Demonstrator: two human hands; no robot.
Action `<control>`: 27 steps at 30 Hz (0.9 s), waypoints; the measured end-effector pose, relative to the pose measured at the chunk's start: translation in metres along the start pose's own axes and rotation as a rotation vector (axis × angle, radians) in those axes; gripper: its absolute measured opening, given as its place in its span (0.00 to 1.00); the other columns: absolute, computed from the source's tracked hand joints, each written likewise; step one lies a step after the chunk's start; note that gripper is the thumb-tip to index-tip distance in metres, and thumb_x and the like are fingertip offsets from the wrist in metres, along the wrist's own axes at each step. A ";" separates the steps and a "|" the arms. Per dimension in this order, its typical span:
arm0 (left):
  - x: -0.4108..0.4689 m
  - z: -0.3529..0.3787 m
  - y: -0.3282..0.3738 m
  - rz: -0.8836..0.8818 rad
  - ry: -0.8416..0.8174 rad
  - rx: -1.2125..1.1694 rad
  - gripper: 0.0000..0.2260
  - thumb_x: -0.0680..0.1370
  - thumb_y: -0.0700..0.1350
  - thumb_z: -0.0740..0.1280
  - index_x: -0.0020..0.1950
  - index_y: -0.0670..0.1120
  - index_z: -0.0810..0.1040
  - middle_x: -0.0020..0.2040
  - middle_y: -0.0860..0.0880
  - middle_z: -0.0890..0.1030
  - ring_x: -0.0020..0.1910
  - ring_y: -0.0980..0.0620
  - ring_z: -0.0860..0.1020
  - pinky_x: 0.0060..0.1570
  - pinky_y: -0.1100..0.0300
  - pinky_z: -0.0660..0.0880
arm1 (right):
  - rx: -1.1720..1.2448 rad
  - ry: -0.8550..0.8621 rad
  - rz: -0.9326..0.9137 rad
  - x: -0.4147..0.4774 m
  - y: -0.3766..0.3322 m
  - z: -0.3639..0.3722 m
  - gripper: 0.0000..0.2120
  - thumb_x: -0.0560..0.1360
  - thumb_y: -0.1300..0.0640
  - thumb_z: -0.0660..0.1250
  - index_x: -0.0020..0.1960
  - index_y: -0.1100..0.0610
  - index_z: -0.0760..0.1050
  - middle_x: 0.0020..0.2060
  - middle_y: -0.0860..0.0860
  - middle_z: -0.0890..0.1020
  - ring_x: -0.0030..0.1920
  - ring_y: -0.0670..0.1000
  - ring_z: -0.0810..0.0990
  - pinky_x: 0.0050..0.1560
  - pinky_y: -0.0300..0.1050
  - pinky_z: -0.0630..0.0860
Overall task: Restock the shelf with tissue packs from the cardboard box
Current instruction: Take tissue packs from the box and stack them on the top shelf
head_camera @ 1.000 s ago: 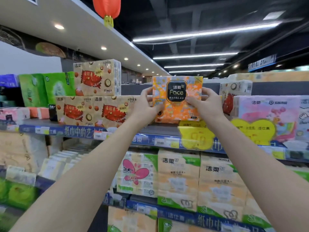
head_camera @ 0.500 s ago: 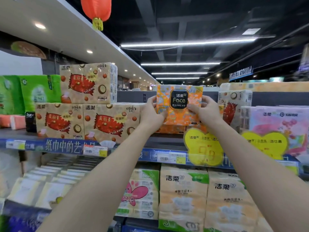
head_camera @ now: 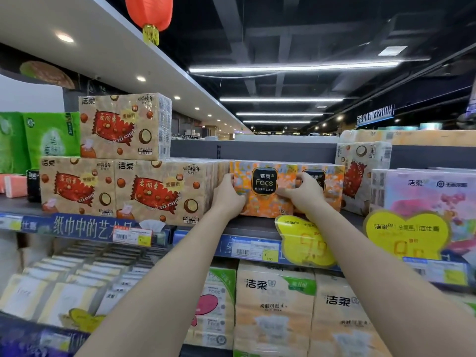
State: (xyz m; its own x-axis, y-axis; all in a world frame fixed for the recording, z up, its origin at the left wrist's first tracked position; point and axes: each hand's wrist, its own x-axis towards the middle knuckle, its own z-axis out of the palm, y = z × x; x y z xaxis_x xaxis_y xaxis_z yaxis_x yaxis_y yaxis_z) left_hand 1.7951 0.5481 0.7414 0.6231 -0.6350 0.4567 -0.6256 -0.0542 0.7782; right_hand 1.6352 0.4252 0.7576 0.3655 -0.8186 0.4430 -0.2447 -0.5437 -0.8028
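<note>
An orange patterned tissue pack [head_camera: 262, 188] with a black "Face" label stands on the grey top shelf [head_camera: 247, 226]. My left hand [head_camera: 229, 195] grips its left edge and my right hand [head_camera: 300, 193] grips its right side, fingers curled over the front. A second pack of the same orange kind [head_camera: 328, 184] stands right beside it, partly hidden by my right hand. The cardboard box is out of view.
Beige packs with red candy print [head_camera: 159, 191] stand stacked to the left, one more [head_camera: 360, 176] on the right, next to a pink pack [head_camera: 425, 194]. Yellow price tags [head_camera: 305, 240] hang from the shelf edge. Lower shelves hold several more tissue packs [head_camera: 273, 310].
The orange pack has come down from mid-air and back onto the top shelf, beside the other orange pack. Both hands stayed on it and moved forward and down.
</note>
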 end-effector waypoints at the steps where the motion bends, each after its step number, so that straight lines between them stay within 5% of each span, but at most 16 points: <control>1: 0.002 0.000 -0.001 -0.011 0.002 0.018 0.22 0.77 0.39 0.71 0.69 0.49 0.71 0.61 0.49 0.80 0.60 0.48 0.77 0.54 0.58 0.71 | -0.010 -0.011 0.005 0.002 0.000 0.002 0.35 0.72 0.52 0.79 0.75 0.54 0.69 0.56 0.51 0.81 0.53 0.52 0.79 0.56 0.53 0.81; 7: 0.009 0.005 -0.001 -0.040 0.045 0.126 0.14 0.77 0.40 0.70 0.60 0.48 0.71 0.58 0.46 0.80 0.54 0.45 0.78 0.51 0.53 0.74 | -0.075 -0.020 -0.001 0.006 0.001 0.007 0.33 0.71 0.54 0.80 0.74 0.51 0.72 0.61 0.51 0.82 0.60 0.56 0.81 0.59 0.58 0.81; 13: 0.007 0.007 0.001 -0.059 0.090 0.257 0.16 0.78 0.37 0.67 0.63 0.46 0.68 0.60 0.41 0.78 0.56 0.39 0.79 0.54 0.43 0.80 | -0.103 -0.001 -0.024 0.005 0.001 0.009 0.38 0.72 0.53 0.80 0.77 0.52 0.69 0.66 0.52 0.80 0.65 0.56 0.78 0.64 0.56 0.79; 21: 0.002 0.006 0.012 -0.079 0.180 0.446 0.09 0.82 0.36 0.63 0.61 0.44 0.69 0.59 0.41 0.79 0.56 0.40 0.79 0.42 0.50 0.73 | -0.172 -0.008 -0.032 0.002 -0.003 0.012 0.37 0.74 0.52 0.78 0.79 0.54 0.66 0.70 0.53 0.78 0.69 0.56 0.75 0.64 0.49 0.74; 27: -0.001 0.004 0.015 -0.088 0.180 0.423 0.14 0.82 0.39 0.67 0.66 0.40 0.69 0.61 0.40 0.80 0.59 0.40 0.81 0.47 0.50 0.77 | -0.241 -0.016 -0.028 -0.003 -0.012 0.013 0.33 0.74 0.50 0.78 0.76 0.53 0.71 0.66 0.52 0.81 0.65 0.55 0.78 0.58 0.47 0.75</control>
State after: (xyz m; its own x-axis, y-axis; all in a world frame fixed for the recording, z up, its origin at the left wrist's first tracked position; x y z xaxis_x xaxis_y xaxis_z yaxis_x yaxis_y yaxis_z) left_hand 1.7830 0.5451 0.7512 0.7302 -0.4723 0.4937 -0.6802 -0.4347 0.5902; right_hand 1.6485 0.4368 0.7604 0.3887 -0.8005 0.4563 -0.4411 -0.5964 -0.6706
